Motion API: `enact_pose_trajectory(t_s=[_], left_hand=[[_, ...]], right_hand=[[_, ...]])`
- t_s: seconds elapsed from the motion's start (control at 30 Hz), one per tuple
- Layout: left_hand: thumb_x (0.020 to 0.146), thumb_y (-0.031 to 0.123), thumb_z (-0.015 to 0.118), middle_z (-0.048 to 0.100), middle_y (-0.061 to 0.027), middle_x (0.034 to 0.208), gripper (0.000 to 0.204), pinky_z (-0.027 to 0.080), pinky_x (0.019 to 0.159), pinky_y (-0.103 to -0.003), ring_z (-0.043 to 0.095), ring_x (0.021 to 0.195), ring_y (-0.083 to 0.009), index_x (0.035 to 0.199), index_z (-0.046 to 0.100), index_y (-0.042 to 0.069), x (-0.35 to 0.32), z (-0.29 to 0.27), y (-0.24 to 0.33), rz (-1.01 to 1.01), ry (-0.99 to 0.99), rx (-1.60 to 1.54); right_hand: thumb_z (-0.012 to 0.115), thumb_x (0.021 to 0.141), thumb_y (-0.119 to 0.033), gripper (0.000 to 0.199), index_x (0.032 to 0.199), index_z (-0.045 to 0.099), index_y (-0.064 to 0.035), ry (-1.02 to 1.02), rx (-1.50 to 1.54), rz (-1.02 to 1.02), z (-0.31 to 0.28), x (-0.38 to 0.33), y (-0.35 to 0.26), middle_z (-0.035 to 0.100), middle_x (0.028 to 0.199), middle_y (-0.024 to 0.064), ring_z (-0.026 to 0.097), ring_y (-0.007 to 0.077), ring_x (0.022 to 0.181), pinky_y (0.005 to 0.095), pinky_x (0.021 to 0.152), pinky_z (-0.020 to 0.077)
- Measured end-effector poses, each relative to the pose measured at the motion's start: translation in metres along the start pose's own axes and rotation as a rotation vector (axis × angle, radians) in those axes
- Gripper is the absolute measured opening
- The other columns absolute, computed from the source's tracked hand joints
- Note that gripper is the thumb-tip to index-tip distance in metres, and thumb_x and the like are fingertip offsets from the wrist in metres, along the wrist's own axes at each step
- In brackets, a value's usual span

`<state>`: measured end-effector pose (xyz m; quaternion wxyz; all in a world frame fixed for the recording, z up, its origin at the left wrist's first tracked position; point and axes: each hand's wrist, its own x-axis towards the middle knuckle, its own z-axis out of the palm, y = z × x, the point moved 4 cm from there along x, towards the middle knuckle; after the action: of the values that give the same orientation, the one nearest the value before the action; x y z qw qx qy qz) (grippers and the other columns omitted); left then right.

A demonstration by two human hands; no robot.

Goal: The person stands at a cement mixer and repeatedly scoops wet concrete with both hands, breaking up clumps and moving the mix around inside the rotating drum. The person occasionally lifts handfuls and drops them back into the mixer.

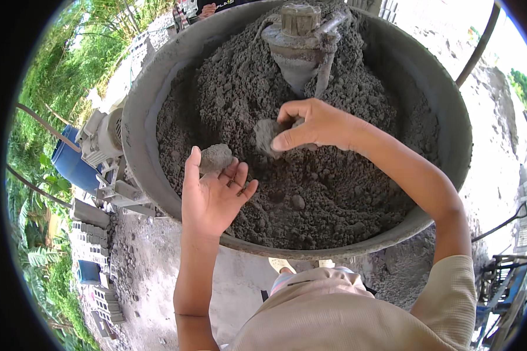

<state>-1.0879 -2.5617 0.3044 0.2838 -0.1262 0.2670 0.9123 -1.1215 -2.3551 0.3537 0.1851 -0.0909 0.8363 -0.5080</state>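
Note:
Both of my hands are over a wide round metal mixer drum (140, 140), which holds damp, crumbly grey mix (310, 202). My left hand (211, 196) is turned palm up, its thumb and fingers curled round a rounded grey lump (216, 158). From the right, my right hand (310, 126) reaches across and grips another grey clump (266, 137) between thumb and fingers. The two lumps are a short way apart. Part of the right hand's clump is hidden behind its fingers. A mix-caked central hub (298, 44) rises at the drum's far side.
Left of the drum are a motor (104, 134) and a blue barrel (76, 158). Hollow blocks (91, 240) are stacked at the lower left, near a blue container (88, 272). A shovel handle (500, 222) and a blue metal frame (498, 286) are on the right. Another person's hand (208, 10) shows beyond the drum.

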Motion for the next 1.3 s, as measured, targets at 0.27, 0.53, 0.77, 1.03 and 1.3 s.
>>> enact_pose_trajectory(t_s=[0.27, 0.53, 0.77, 1.03, 1.3], left_hand=[[0.087, 0.064, 0.025, 0.030, -0.0216, 0.135, 0.080, 0.013, 0.104, -0.065, 0.022, 0.131, -0.0380, 0.134, 0.013, 0.001, 0.022, 0.059, -0.027, 0.009, -0.206, -0.456], [0.088, 0.012, 0.050, 0.050, -0.0141, 0.121, 0.035, 0.036, 0.101, -0.046, 0.047, 0.115, -0.0267, 0.120, 0.046, 0.001, 0.015, -0.001, 0.025, 0.155, -0.274, -0.597], [0.093, 0.017, 0.042, 0.050, -0.0205, 0.122, 0.033, 0.020, 0.106, -0.061, 0.045, 0.117, -0.0350, 0.121, 0.047, 0.000, -0.015, -0.029, 0.049, 0.431, -0.145, -0.639], [0.089, 0.023, 0.049, 0.052, -0.0239, 0.117, 0.036, 0.019, 0.106, -0.060, 0.047, 0.114, -0.0378, 0.112, 0.050, -0.005, -0.018, -0.075, 0.052, 0.415, -0.102, -0.632], [0.088, 0.023, 0.051, 0.044, -0.0242, 0.127, 0.047, 0.017, 0.110, -0.056, 0.037, 0.124, -0.0370, 0.120, 0.041, -0.010, -0.005, -0.080, 0.056, 0.328, -0.213, -0.702]], right_hand=[[0.072, 0.071, -0.040, 0.046, 0.092, 0.057, -0.0020, 0.245, -0.411, -0.497, 0.014, -0.006, -0.063, 0.058, 0.076, 0.0070, 0.057, 0.0142, 0.063, 0.0295, 0.055, 0.0462], [0.053, 0.080, -0.051, 0.056, 0.099, 0.053, 0.0014, 0.614, -0.353, -0.929, 0.077, 0.012, -0.061, 0.052, 0.092, 0.0166, 0.051, 0.0340, 0.088, 0.0412, 0.078, 0.0420], [0.050, 0.087, -0.032, 0.045, 0.121, 0.045, -0.0028, -0.230, -0.876, -0.020, 0.110, 0.038, 0.126, 0.051, 0.114, 0.0188, 0.051, 0.0351, 0.105, 0.0455, 0.086, 0.0435], [0.058, 0.079, -0.019, 0.028, 0.103, 0.059, -0.0057, -0.454, -1.143, -0.167, 0.130, -0.011, 0.197, 0.052, 0.108, 0.0117, 0.052, 0.0278, 0.102, 0.0391, 0.080, 0.0459], [0.059, 0.077, -0.019, 0.029, 0.102, 0.060, -0.0040, -0.467, -1.106, 0.042, 0.088, -0.004, 0.196, 0.058, 0.101, 0.0134, 0.058, 0.0281, 0.094, 0.0411, 0.076, 0.0482]])
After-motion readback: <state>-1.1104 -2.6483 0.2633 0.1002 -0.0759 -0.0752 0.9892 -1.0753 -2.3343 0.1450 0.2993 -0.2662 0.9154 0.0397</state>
